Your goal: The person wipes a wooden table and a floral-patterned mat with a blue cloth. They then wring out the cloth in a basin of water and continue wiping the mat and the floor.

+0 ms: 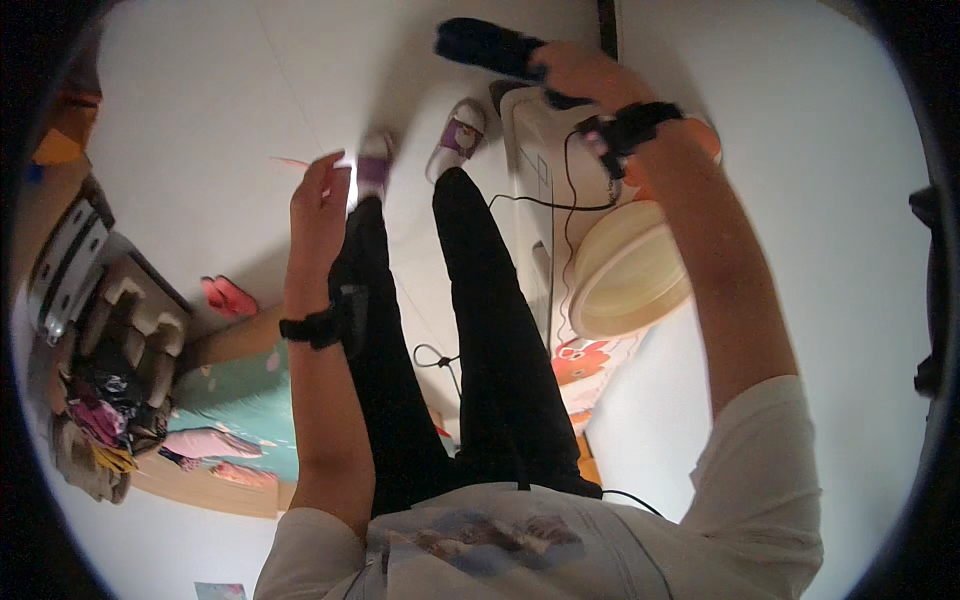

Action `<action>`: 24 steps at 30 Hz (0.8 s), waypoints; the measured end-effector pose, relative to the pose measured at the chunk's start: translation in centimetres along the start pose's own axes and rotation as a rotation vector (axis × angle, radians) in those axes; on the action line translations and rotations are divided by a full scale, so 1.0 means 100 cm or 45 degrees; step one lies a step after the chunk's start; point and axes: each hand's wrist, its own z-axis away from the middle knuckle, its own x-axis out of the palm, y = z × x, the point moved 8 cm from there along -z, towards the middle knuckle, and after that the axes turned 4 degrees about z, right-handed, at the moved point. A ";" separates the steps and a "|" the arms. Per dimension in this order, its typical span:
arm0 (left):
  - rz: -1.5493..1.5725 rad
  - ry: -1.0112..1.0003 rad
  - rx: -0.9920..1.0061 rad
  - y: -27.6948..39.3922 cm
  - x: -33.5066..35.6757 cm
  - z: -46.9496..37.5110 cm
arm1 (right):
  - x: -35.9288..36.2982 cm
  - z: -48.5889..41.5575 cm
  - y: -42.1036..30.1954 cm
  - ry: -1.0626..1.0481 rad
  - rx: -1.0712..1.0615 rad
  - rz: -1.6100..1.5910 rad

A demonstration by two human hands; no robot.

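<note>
My right hand (589, 71) reaches out at the top right, closed around the near end of a dark, elongated object (487, 46); blur hides what kind of object it is. Below that wrist stand a white box-like appliance or container (529, 187) with a dark cable (551, 204), and a cream plastic basin (626, 274) leaning beside it. My left hand (321, 191) hangs at the left of my legs with its fingers partly bent; nothing is plainly held in it. A thin pinkish strip (292, 162) shows by its fingertips, and I cannot tell whether they touch.
Purple-and-white slippers (459, 139) are on my feet on the pale floor. Red slippers (229, 295) lie by a bed with a green cover (232, 390). A sofa-like seat (135, 322) with bags and clothes stands at the left. A white wall rises at the right.
</note>
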 end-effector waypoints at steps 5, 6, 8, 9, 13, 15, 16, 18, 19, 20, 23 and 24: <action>-0.034 0.010 -0.016 -0.035 0.089 -0.036 | 0.088 0.028 0.149 -0.776 0.396 0.083; -0.028 -0.073 -0.065 -0.048 0.110 -0.040 | 0.105 0.036 0.165 -0.947 0.520 0.029; -0.012 -0.241 -0.187 -0.069 0.150 -0.042 | 0.136 0.026 0.165 -1.134 0.439 0.099; 0.001 -0.321 -0.208 -0.073 0.168 -0.041 | 0.150 0.012 0.149 -1.130 0.241 0.210; -0.367 -0.615 -0.126 -0.065 0.215 -0.040 | 0.196 -0.051 0.091 -1.168 0.046 0.125; -0.339 -0.657 -0.089 -0.052 0.224 -0.040 | 0.208 -0.066 0.076 -1.143 0.091 -0.059; -0.328 -0.679 -0.076 -0.046 0.227 -0.043 | 0.212 -0.069 0.074 -1.142 0.019 0.019; -0.303 -0.638 -0.031 -0.034 0.228 -0.051 | 0.212 -0.062 0.075 -1.071 -0.205 0.096; -0.283 -0.606 0.002 -0.028 0.228 -0.056 | 0.211 -0.056 0.088 -1.058 -0.136 -0.028; -0.278 -0.610 -0.032 -0.028 0.228 -0.058 | 0.208 -0.046 0.104 -1.042 -0.067 -0.129; -0.261 -0.587 -0.063 -0.024 0.225 -0.067 | 0.200 -0.016 0.176 -1.061 0.258 -0.092; -0.263 -0.567 -0.061 -0.023 0.223 -0.069 | 0.194 -0.007 0.203 -1.104 0.383 0.013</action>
